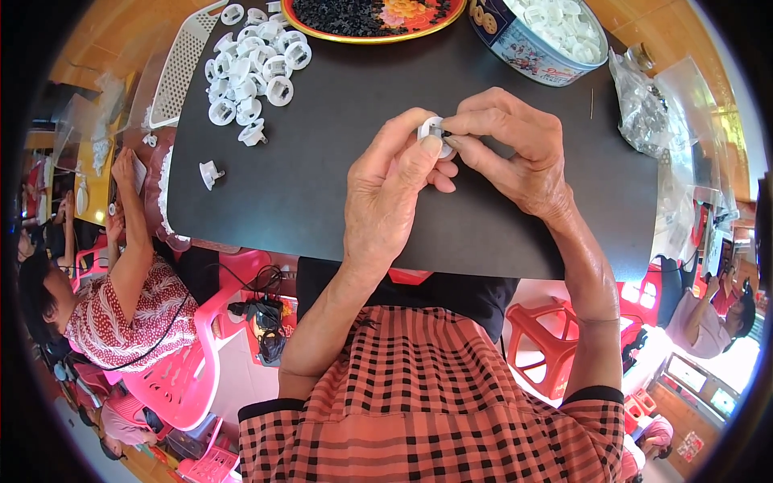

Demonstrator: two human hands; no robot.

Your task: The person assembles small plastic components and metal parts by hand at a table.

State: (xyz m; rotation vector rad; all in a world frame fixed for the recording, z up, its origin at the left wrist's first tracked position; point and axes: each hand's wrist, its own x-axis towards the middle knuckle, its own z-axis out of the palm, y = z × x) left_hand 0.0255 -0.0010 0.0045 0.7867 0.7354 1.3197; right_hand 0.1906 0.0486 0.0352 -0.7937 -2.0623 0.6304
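1. The left hand (382, 185) grips a white round piece (427, 126) between thumb and fingers; the piece looks like smooth, hard plastic, with a flat circular rim, and is held above the dark table (306, 201), in front of the person's chest.
2. The right hand (519, 149) is closed in a pinch, thumb and forefinger meeting at the piece's right edge; a small dark bit (446, 135) shows at the fingertips, its exact shape too small to tell.
3. At the table's far left lies a heap of white pieces (250, 72), disc-rimmed with raised middles, tumbled at many angles; one lone white piece (211, 175) lies tilted, apart and nearer the person.
4. Beyond the hands stands a shiny red tray (362, 38), curved and gold-edged, strewn with tiny black bits (338, 14); right of it, a round blue tin (523, 58) holds translucent white parts (555, 28).
5. Crinkled clear plastic bags (640, 109) lie at the right edge; the tabletop is matt and smooth.
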